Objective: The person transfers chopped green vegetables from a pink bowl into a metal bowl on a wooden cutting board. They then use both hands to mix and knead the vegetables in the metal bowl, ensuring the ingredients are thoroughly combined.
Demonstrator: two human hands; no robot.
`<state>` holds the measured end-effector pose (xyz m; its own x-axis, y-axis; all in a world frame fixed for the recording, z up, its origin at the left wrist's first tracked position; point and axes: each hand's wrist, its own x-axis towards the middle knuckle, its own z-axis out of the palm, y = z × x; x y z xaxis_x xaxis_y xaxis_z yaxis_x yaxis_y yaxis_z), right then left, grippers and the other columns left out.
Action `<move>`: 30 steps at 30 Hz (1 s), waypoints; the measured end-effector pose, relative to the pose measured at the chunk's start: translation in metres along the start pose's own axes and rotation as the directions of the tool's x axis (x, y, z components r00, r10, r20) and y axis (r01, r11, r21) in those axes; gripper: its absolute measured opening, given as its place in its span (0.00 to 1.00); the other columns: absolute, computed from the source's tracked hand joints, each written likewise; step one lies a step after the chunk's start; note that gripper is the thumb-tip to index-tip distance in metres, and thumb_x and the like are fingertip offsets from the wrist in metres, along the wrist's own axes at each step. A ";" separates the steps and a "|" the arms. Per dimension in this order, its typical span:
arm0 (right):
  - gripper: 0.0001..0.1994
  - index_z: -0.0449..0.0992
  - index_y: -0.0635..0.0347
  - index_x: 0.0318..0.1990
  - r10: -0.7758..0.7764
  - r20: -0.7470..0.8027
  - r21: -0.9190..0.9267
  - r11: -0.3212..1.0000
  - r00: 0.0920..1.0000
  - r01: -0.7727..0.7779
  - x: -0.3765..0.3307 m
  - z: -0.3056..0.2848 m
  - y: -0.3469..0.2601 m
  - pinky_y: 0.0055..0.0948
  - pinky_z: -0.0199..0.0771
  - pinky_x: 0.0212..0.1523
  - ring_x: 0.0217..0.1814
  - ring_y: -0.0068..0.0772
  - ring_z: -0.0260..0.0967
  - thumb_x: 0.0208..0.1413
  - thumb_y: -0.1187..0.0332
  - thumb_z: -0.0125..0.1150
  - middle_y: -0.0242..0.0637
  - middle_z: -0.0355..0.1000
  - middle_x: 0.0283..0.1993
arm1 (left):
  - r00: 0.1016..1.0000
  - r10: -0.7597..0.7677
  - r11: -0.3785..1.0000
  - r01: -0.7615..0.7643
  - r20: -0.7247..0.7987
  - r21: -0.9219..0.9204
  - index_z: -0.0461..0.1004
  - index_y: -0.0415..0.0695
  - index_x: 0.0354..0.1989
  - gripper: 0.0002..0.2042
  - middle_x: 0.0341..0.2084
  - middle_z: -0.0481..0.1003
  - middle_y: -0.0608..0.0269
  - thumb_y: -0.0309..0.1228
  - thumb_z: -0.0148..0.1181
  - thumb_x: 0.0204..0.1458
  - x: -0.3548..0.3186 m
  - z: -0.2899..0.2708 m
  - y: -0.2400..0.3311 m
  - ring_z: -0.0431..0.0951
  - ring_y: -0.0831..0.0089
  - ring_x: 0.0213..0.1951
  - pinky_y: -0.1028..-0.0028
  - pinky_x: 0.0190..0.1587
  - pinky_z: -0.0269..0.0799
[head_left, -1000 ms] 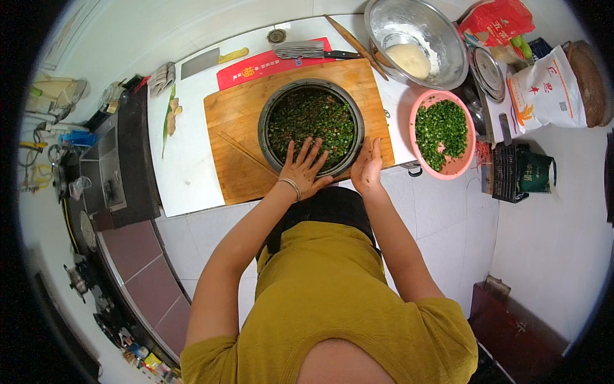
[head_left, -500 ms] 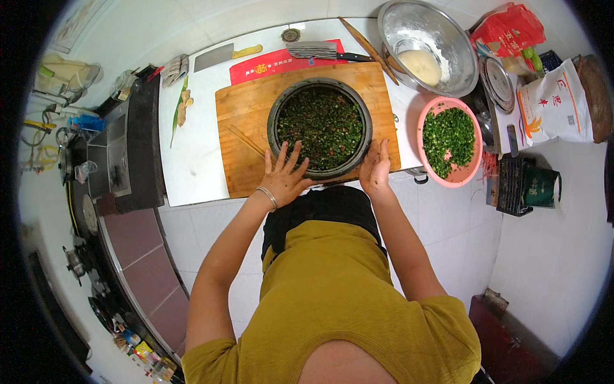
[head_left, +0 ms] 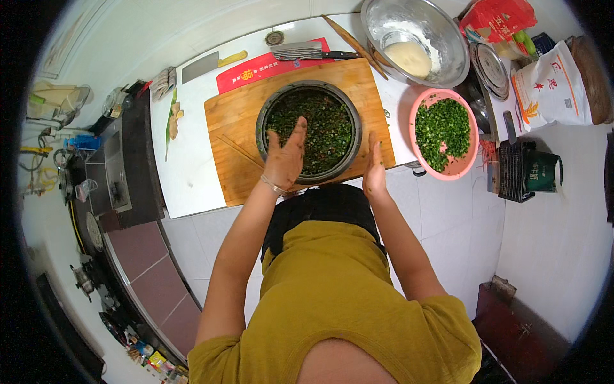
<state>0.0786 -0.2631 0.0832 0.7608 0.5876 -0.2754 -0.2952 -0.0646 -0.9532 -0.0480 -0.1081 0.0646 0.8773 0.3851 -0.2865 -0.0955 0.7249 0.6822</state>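
A dark round bowl (head_left: 355,131) full of a chopped green and reddish-brown mixture (head_left: 326,137) sits on a wooden cutting board (head_left: 230,121). Over its near left part is my left hand (head_left: 286,153), empty, with the thumb and fingers apart and a bracelet at the wrist. Whether the fingertips touch the mixture I cannot tell. My right hand (head_left: 375,168), fingers stretched out and holding nothing, stands on edge just off the bowl's right side, with bits stuck to the skin. A pair of chopsticks (head_left: 240,151) lies on the board left of the bowl.
Behind the board lie a cleaver (head_left: 200,68), a second cleaver (head_left: 295,51) and a red sheet (head_left: 246,78). Ginger (head_left: 174,119) is at the left. To the right stand a pink basin (head_left: 474,137) of chopped greens and a steel bowl (head_left: 448,70) with dough (head_left: 409,59).
My left hand has moved from the bowl's near rim to over the mixture, its fingers drawn closer together. My right hand has turned more edge-on beside the bowl. The view has shifted slightly.
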 end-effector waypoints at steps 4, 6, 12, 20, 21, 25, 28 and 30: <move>0.25 0.44 0.62 0.62 -0.363 0.305 -0.409 0.785 0.880 0.465 -0.007 0.007 -0.016 0.34 0.24 0.64 0.69 0.37 0.26 0.60 0.60 0.29 0.43 0.36 0.67 | 0.998 -0.058 0.911 0.066 0.033 -0.407 0.39 0.47 0.63 0.42 0.63 0.40 0.66 0.66 0.21 0.46 -0.012 0.027 0.031 0.38 0.71 0.63 0.71 0.62 0.29; 0.25 0.47 0.62 0.61 -0.343 0.571 -0.482 0.595 0.746 0.643 -0.014 0.018 -0.021 0.42 0.22 0.64 0.69 0.44 0.27 0.55 0.67 0.38 0.45 0.38 0.66 | 0.996 -0.073 0.853 0.093 0.059 -0.514 0.40 0.46 0.63 0.42 0.63 0.41 0.64 0.66 0.22 0.46 -0.012 0.028 0.031 0.40 0.70 0.63 0.69 0.62 0.31; 0.26 0.48 0.61 0.61 -0.174 0.845 -0.438 0.318 0.506 0.841 -0.004 0.045 -0.011 0.43 0.24 0.64 0.69 0.39 0.31 0.53 0.67 0.40 0.45 0.39 0.66 | 0.993 -0.074 0.793 0.117 0.097 -0.598 0.40 0.43 0.62 0.42 0.62 0.43 0.60 0.66 0.25 0.46 -0.019 0.036 0.027 0.44 0.66 0.62 0.64 0.62 0.37; 0.26 0.44 0.62 0.61 -0.237 0.755 -0.519 0.354 0.612 0.778 0.029 0.038 -0.016 0.42 0.32 0.64 0.68 0.40 0.35 0.57 0.64 0.36 0.45 0.39 0.66 | 0.981 -0.153 0.806 0.194 0.120 -0.560 0.41 0.43 0.62 0.44 0.62 0.40 0.55 0.67 0.25 0.44 -0.026 0.026 0.033 0.42 0.59 0.62 0.57 0.61 0.36; 0.26 0.45 0.59 0.62 -0.214 0.798 -0.436 0.441 0.564 0.785 0.018 0.048 -0.027 0.43 0.32 0.64 0.68 0.40 0.35 0.57 0.62 0.35 0.44 0.39 0.65 | 0.986 -0.140 0.802 0.167 0.091 -0.573 0.40 0.43 0.62 0.44 0.62 0.40 0.55 0.67 0.25 0.44 -0.025 0.027 0.033 0.42 0.59 0.62 0.57 0.61 0.36; 0.25 0.47 0.60 0.60 -0.087 0.780 -0.549 0.381 0.620 0.744 0.038 0.044 0.019 0.45 0.34 0.63 0.68 0.42 0.36 0.55 0.63 0.38 0.45 0.41 0.65 | 0.988 -0.149 0.801 0.139 0.031 -0.583 0.38 0.45 0.62 0.44 0.62 0.40 0.54 0.67 0.26 0.44 -0.023 0.030 0.034 0.42 0.59 0.62 0.57 0.61 0.36; 0.26 0.48 0.61 0.60 -0.135 0.697 -0.622 0.376 0.705 0.687 0.034 0.035 0.008 0.45 0.34 0.63 0.68 0.43 0.35 0.55 0.63 0.38 0.45 0.42 0.65 | 0.994 -0.108 0.835 0.089 -0.003 -0.543 0.37 0.45 0.62 0.43 0.62 0.39 0.53 0.67 0.26 0.45 -0.022 0.029 0.041 0.42 0.59 0.62 0.58 0.61 0.36; 0.26 0.48 0.61 0.60 -0.206 0.753 -0.546 0.333 0.625 0.769 0.000 0.050 -0.025 0.45 0.34 0.63 0.68 0.44 0.35 0.55 0.63 0.38 0.46 0.41 0.64 | 0.998 -0.058 0.840 0.057 0.016 -0.540 0.37 0.44 0.62 0.44 0.62 0.37 0.52 0.67 0.26 0.45 -0.015 0.022 0.037 0.39 0.59 0.63 0.58 0.61 0.36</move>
<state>0.0573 -0.2208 0.1134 0.1011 0.9878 0.1182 0.8022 -0.0107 -0.5970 -0.0546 -0.0997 0.1091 0.8888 0.3335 -0.3144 -0.2840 0.9392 0.1932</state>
